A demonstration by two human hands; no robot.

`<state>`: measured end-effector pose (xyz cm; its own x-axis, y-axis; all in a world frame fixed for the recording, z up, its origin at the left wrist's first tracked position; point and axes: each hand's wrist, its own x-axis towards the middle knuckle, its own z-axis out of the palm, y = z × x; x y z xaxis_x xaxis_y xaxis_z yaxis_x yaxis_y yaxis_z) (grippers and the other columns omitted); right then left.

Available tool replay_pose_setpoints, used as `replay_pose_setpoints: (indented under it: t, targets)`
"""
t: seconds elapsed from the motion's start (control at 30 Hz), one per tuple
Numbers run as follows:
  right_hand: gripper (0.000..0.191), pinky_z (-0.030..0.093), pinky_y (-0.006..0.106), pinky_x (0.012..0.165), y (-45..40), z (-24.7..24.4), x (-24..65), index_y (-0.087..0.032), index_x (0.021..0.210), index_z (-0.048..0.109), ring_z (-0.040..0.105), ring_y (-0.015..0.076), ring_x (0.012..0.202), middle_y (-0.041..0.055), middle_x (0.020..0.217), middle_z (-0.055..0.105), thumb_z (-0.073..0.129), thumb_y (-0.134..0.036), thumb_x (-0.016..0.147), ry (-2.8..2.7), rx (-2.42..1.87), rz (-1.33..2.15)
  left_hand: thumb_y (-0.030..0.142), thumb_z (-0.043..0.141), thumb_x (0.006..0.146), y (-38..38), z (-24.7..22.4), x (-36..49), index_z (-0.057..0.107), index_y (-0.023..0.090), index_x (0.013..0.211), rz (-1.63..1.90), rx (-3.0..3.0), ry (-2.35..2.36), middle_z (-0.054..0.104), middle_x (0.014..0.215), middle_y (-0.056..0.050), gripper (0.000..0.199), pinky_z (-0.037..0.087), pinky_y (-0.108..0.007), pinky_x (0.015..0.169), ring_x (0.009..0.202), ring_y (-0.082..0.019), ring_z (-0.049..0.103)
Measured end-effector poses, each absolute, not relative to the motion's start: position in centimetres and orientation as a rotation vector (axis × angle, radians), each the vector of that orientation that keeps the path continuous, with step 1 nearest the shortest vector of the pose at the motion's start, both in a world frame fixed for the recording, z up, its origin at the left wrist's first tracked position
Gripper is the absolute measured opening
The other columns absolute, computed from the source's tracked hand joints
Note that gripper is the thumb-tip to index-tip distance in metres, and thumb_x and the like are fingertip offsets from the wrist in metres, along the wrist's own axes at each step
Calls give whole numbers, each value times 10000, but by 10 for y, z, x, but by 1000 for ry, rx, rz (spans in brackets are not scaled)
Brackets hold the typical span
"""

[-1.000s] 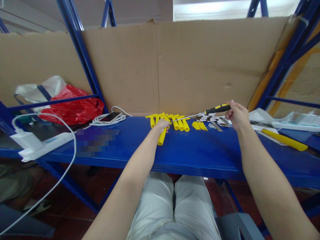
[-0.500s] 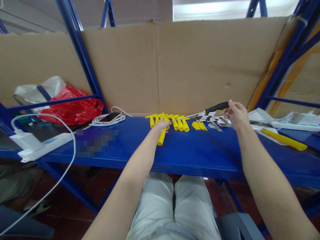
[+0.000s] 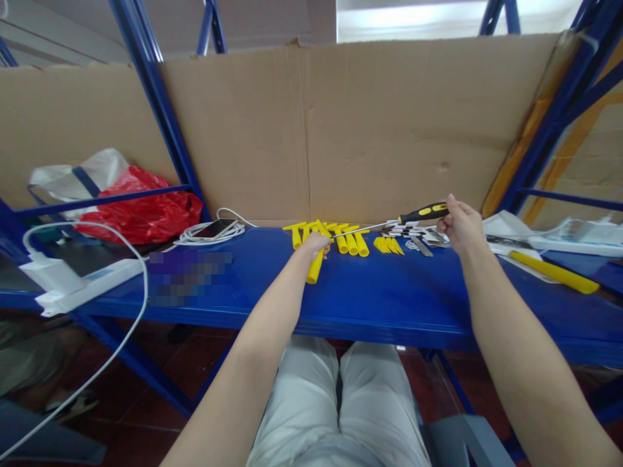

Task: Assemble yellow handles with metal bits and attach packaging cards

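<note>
While the left hand (image 3: 317, 244), in the head view, has its fingers closed around a smooth yellow T-shaped piece (image 3: 314, 271), whose round tubular end projects toward the wearer, the right hand (image 3: 460, 224) pinches the handle end of a screwdriver (image 3: 423, 212). The handle is black with yellow inlays; the slender metal shaft extends to the left fingers, its tip hidden. Similar yellow pieces (image 3: 350, 243) lie on either side of the left fingers on the glossy blue bench (image 3: 379, 298). Between both hands' fingers lie pointed, flat yellow slips (image 3: 388, 245) and a narrow grey strip (image 3: 422, 246). Beyond the fingers rises creased brown cardboard (image 3: 379, 130).
</note>
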<state>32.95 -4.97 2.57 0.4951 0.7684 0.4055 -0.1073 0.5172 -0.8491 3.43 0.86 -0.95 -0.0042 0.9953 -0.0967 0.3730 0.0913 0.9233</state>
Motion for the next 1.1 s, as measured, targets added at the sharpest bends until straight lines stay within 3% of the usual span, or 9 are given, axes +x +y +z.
replay_pose_setpoints:
  t: [0.3, 0.53, 0.8, 1.1]
  targets:
    - [189, 358, 184, 367, -62, 36, 317, -170, 774, 627, 397, 92, 359, -55, 392, 420, 542, -150, 942, -888, -761, 703, -4, 535, 813, 12, -12, 34, 529, 168, 699, 929, 1412, 1521, 448, 484, 62, 207, 432, -219, 517, 425, -84, 440]
    - [314, 313, 187, 314, -58, 32, 326, -189, 601, 534, 382, 72, 343, -63, 416, 421, 739, -276, 824, -882, -817, 649, 18, 590, 784, 13, -13, 33, 492, 177, 634, 926, 1418, 1510, 451, 484, 58, 239, 429, -221, 525, 437, -82, 443]
    - [385, 311, 164, 299, -47, 25, 333, -193, 599, 495, 400, 61, 354, -67, 449, 436, 787, -378, 769, -852, -856, 614, -7, 545, 806, 8, -9, 35, 453, 187, 642, 925, 1406, 1511, 422, 473, 70, 270, 401, -212, 500, 419, -74, 412]
    - [296, 293, 192, 293, -53, 30, 327, -205, 636, 522, 358, 73, 314, -75, 384, 371, 761, -285, 791, -860, -866, 603, -7, 557, 794, 6, -10, 35, 460, 187, 648, 930, 1400, 1514, 437, 490, 67, 261, 415, -228, 534, 435, -79, 422]
